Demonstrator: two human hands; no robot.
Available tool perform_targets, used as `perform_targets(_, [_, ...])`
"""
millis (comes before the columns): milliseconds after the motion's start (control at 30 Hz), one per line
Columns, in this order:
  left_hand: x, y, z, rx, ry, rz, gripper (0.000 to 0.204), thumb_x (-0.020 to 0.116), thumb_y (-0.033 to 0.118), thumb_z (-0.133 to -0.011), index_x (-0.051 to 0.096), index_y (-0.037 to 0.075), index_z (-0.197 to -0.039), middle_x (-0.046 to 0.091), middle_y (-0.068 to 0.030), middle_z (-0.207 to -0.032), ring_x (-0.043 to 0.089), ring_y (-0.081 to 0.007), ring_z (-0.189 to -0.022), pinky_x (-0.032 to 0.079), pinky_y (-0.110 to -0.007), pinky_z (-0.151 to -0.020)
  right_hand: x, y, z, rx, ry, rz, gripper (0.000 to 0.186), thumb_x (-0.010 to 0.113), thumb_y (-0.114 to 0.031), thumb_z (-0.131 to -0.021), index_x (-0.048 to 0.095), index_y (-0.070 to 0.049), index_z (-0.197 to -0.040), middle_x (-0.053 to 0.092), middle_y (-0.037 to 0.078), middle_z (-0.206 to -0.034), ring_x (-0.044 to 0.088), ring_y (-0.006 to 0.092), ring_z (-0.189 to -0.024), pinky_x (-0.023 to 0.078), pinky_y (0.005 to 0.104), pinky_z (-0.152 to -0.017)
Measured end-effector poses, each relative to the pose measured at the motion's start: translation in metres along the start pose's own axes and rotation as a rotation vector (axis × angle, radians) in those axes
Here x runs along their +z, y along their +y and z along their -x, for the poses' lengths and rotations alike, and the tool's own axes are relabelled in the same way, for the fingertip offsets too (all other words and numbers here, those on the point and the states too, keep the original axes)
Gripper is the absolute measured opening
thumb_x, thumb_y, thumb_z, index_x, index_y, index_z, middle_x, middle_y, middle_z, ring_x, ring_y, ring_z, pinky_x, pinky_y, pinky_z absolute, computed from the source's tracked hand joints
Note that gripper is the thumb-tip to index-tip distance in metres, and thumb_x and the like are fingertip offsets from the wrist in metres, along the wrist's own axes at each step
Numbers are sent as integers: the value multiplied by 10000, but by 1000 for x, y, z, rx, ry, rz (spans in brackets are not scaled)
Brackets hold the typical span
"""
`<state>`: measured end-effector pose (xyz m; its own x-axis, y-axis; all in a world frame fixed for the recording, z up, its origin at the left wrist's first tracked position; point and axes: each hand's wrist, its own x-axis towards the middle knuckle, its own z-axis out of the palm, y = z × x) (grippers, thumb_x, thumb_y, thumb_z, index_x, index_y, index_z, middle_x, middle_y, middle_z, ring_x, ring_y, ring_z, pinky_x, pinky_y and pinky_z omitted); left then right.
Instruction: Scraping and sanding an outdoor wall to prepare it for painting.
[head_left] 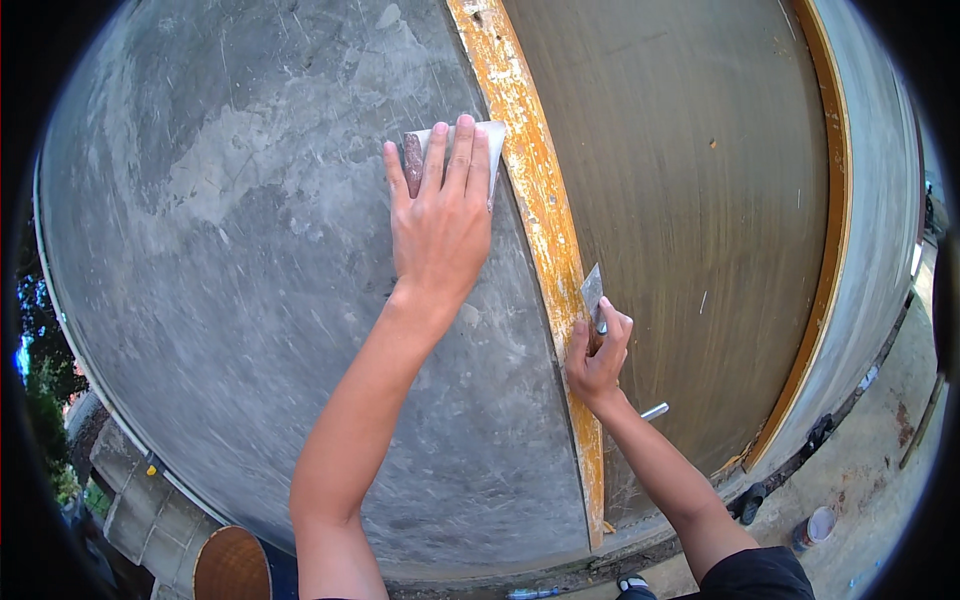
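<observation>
My left hand [440, 225] presses a folded sheet of sandpaper [413, 165] flat against the grey wall [250, 300], fingers spread over it. Its pale back shows around the fingertips, and a brown gritty strip shows along the left side. The sheet's right corner reaches the worn yellow-orange door frame [535, 170]. Lower and to the right, my right hand [600, 360] is closed around a small scraper [592, 287]. The pointed metal blade sticks up past the fingers, in front of the brown door panel [690, 220]; most of the handle is hidden in the hand.
A silver door handle [655, 411] juts out beside my right forearm. The frame's far post [835, 180] borders the panel on the right. On the ground at lower right stand a bucket-like container [820, 525] and dark footwear [747, 503]. A rounded brown wooden surface [232, 565] sits at lower left.
</observation>
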<state>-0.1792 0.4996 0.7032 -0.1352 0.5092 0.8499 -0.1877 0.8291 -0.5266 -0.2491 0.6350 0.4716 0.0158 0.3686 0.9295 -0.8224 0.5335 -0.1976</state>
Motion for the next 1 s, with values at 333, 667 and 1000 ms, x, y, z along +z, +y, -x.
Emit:
perform_targets(333, [-2, 8, 9, 10, -36, -18, 457, 510, 286, -1002, 523, 75, -1407, 491, -50, -1488, 450, -227, -1377, 203, -601, -1173, 0, 0, 1, 62, -22, -44, 493, 634, -30, -918, 428, -26, -1366, 534, 184, -1037, 603, 254, -762, 507, 349, -567])
perform_targets(667, [-1, 22, 17, -23, -57, 32, 466, 510, 302, -1003, 515, 89, -1418, 477, -45, -1500, 435, -227, -1388, 205, -612, -1168, -3, 2, 1, 87, -34, -23, 493, 624, -30, -921, 424, -30, -1372, 530, 181, -1034, 594, 249, -739, 487, 354, -562])
perform_targets(1000, [6, 16, 4, -108, 21, 77, 465, 477, 318, -1021, 497, 122, -1442, 443, -17, -1529, 396, -214, -1418, 168, -623, -1174, -1, -2, 0, 77, -7, -27, 480, 616, -36, -921, 432, -32, -1365, 534, 186, -1033, 585, 262, -748, 482, 368, -579])
